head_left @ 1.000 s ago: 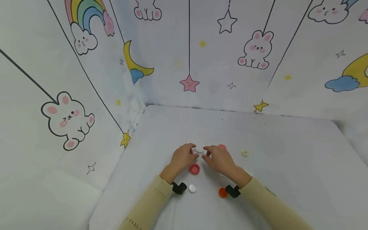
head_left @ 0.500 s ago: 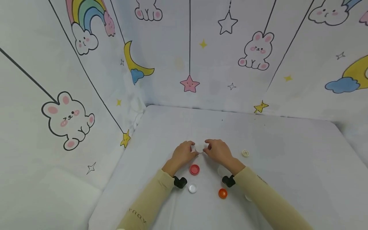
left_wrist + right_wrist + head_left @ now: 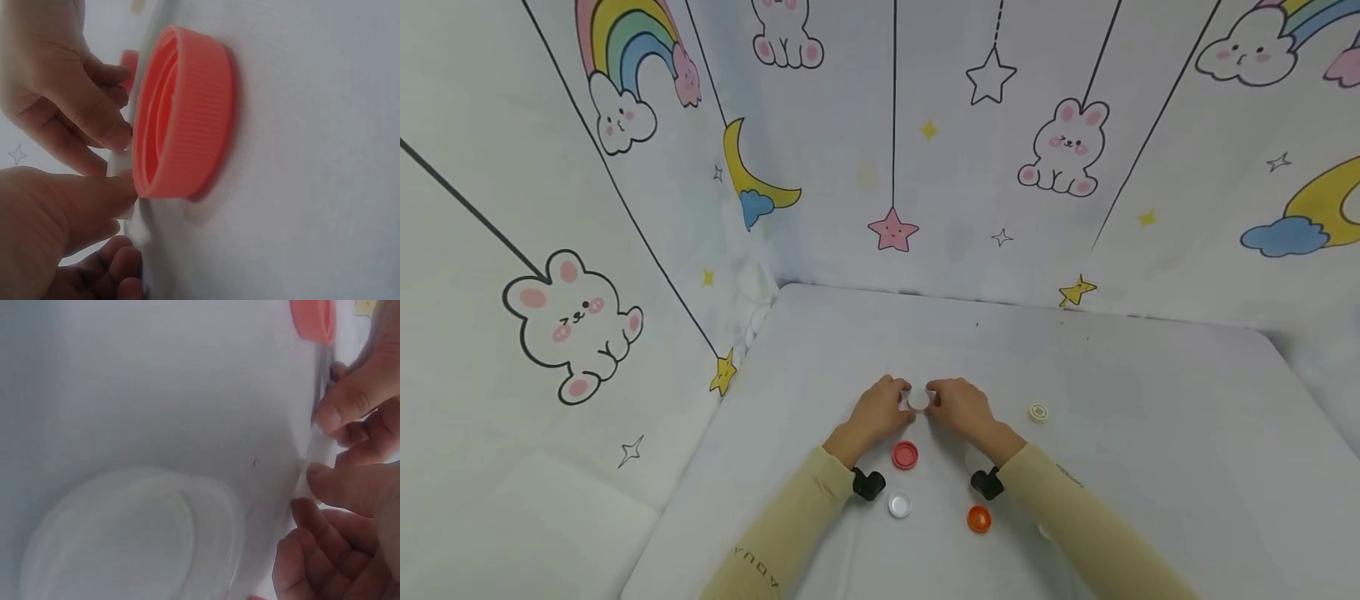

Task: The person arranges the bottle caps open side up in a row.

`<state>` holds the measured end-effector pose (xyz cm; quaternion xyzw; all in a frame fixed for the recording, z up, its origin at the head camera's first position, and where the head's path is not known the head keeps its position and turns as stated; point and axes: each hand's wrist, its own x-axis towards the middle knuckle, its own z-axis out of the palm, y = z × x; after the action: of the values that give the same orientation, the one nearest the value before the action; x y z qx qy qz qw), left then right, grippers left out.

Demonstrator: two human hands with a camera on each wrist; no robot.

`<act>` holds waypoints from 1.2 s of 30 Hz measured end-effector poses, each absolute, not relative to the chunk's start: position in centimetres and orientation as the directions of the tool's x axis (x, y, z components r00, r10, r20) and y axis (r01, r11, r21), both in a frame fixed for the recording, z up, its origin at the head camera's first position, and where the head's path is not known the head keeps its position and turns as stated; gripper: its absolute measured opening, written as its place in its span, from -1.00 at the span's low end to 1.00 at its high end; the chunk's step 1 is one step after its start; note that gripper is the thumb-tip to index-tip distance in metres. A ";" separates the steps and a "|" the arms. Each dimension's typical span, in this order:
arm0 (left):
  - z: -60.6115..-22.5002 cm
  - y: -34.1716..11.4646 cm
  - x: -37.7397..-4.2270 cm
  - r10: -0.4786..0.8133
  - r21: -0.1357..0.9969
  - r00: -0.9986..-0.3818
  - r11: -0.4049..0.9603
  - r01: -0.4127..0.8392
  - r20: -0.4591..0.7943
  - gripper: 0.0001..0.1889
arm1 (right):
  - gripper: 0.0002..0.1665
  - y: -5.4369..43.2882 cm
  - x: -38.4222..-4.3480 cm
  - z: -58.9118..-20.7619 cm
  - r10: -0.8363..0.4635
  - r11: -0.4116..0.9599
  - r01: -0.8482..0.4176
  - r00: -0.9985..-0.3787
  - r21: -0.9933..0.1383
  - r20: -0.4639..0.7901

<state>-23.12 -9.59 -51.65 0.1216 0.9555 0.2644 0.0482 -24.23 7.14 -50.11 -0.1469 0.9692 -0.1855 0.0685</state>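
Note:
A white bottle cap (image 3: pixel 918 400) lies on the white-covered table between my hands. My left hand (image 3: pixel 878 408) holds its left side, with the fingers bent around the rim and the thumb on the near edge. From the right, my right hand (image 3: pixel 962 410) grips the opposite side with thumb and fingertips. In the right wrist view the white cap (image 3: pixel 320 455) shows as a pale band between both sets of fingers. Just nearer to me is a red ribbed cap (image 3: pixel 905 455), hollow side up. It fills the middle of the left wrist view and hides most of the white cap there.
Toward me lie another white cap (image 3: pixel 899 504) and an orange cap (image 3: pixel 979 518). A cream cap (image 3: pixel 1038 412) sits to the right. Beside my right wrist is a translucent white lid (image 3: pixel 125 537). Part of a pink cap (image 3: pixel 129 65) shows behind my right hand.
My right hand has moved left and both hands have closed in on the white cap. The pink cap, visible earlier beyond my right hand, is now hidden in the head view.

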 end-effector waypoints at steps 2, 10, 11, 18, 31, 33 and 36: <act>-51.7 -9.6 -23.1 0.258 0.512 -0.966 0.833 0.208 -0.029 -0.55 | -0.52 6.8 -24.3 -50.2 -0.313 0.891 -0.256 -0.944 -0.375 -0.101; -52.0 -9.4 -23.4 0.258 0.485 -0.966 0.845 0.225 -0.002 -0.60 | -0.51 5.8 -24.3 -50.2 -0.327 0.892 -0.274 -0.940 -0.360 -0.095; -52.0 -9.3 -23.5 0.259 0.481 -0.966 0.847 0.227 0.000 -0.60 | -0.51 5.8 -24.3 -50.2 -0.325 0.892 -0.272 -0.941 -0.362 -0.093; -52.6 -9.1 -23.7 0.252 0.452 -0.968 0.862 0.229 0.011 -0.60 | -0.50 5.9 -24.2 -50.3 -0.315 0.889 -0.260 -0.944 -0.376 -0.093; -52.5 -9.0 -23.2 0.237 0.449 -0.971 0.866 0.221 0.021 -0.60 | -0.50 5.8 -24.1 -50.3 -0.335 0.887 -0.293 -0.940 -0.356 -0.060; -52.4 -8.9 -23.2 0.236 0.452 -0.971 0.865 0.221 0.023 -0.59 | -0.50 5.9 -24.1 -50.4 -0.331 0.887 -0.290 -0.942 -0.358 -0.056; -52.4 -8.9 -23.2 0.235 0.455 -0.972 0.863 0.220 0.023 -0.59 | -0.51 5.9 -24.1 -50.4 -0.334 0.884 -0.296 -0.942 -0.361 -0.044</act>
<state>-23.18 -8.91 -52.37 0.1177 0.9651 0.2335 0.0164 -24.14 5.88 -50.39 -0.1625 0.9692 -0.1777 0.0525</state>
